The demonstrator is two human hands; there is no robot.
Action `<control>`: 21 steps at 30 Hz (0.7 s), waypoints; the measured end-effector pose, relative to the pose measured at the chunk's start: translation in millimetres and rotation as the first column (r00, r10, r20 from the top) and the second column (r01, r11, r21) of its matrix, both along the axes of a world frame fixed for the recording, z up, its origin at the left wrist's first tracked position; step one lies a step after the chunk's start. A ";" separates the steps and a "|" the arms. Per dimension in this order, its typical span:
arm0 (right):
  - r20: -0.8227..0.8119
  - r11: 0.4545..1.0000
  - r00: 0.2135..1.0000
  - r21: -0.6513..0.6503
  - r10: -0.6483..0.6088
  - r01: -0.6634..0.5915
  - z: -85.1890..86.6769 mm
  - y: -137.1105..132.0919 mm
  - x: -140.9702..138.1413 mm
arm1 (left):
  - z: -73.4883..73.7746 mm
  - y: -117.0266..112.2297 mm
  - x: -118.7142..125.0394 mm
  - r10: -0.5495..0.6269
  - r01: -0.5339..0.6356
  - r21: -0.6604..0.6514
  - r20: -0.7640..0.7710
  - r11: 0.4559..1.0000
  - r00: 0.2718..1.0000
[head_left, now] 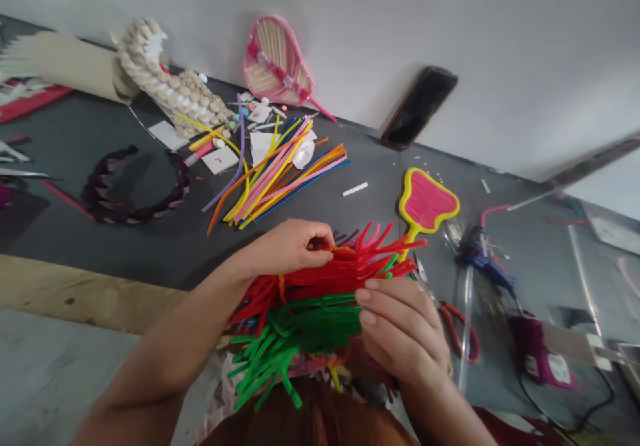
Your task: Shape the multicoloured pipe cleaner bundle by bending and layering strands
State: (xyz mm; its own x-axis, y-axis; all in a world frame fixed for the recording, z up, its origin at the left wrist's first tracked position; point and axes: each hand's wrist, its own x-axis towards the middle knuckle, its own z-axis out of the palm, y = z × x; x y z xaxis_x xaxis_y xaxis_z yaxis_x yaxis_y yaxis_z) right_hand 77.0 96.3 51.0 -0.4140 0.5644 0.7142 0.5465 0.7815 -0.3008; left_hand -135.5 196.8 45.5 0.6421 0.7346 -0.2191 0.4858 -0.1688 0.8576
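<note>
My left hand (pixel 290 247) pinches the top of a bundle of red pipe cleaners (pixel 325 279), bound by an orange tie near its left end. My right hand (pixel 403 329) has its fingers wrapped round the right side of the same bundle, over a layer of green pipe cleaners (pixel 290 336) that fan out down and to the left. Both hands hold the bundle above the dark table's (pixel 100 219) near edge.
Loose coloured pipe cleaners (pixel 280 173) lie behind the hands. A pink and yellow paddle shape (pixel 427 205), a blue glue gun (pixel 483 259), red-handled scissors (pixel 463 333), a dark wreath ring (pixel 135 186), a phone (pixel 419 107) against the wall and a pink fan craft (pixel 275 63) surround them.
</note>
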 end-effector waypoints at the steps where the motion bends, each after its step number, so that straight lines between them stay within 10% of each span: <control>1: 0.018 1.000 1.000 -0.028 -0.002 0.002 -0.2 5.6 -1.9 | 0.3 -0.6 0.1 -0.003 0.003 0.015 -0.003 1.000 1.000; 7: -0.003 0.957 0.974 -0.185 -0.227 0.222 -13.3 37.0 -2.7 | 3.3 -3.7 -1.6 -0.038 0.037 0.036 0.048 0.999 0.998; 21: -0.081 0.829 0.986 -0.553 -0.147 0.078 -16.7 42.5 11.3 | -1.4 -0.7 1.9 -0.100 0.092 0.102 0.073 0.990 0.992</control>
State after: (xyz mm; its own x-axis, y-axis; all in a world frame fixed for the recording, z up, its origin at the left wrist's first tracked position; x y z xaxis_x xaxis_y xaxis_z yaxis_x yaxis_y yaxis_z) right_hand 88.4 138.8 34.4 -0.2578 0.9140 0.3134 0.5552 0.4056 -0.7261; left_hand -133.6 196.1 44.1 0.7232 0.6841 -0.0953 0.3956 -0.2972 0.8690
